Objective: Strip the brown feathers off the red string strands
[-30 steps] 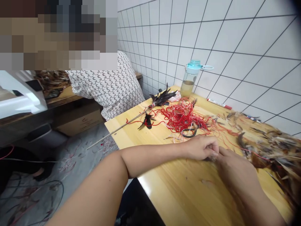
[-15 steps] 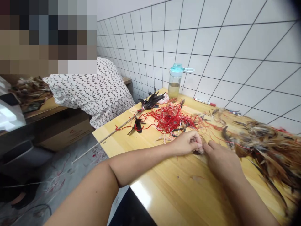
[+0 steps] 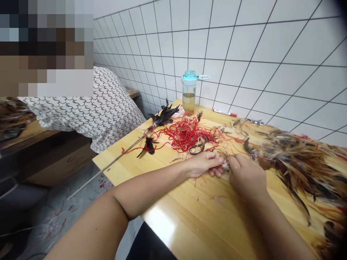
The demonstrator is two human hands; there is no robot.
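Observation:
My left hand [image 3: 204,164] and my right hand [image 3: 245,175] meet at the middle of the wooden table [image 3: 189,224]. Both have their fingers pinched together on a small tuft of feathers [image 3: 225,165] held between them. A long pile of brown feathers [image 3: 298,166] stretches to the right of my right hand. Just behind my left hand lie black-handled scissors [image 3: 197,148] at the edge of a tangle of red string [image 3: 187,133].
A thin stick tipped with black feathers [image 3: 159,119] lies across the table's left corner and overhangs it. A clear bottle with a teal lid [image 3: 189,91] stands by the tiled wall, a red marker [image 3: 224,113] beside it. A person in a patterned shirt [image 3: 103,108] sits at the left.
The view has swung to the right, so everything has slid left in frame. Both hands stay pinched together on the feather tuft at the same spot on the table.

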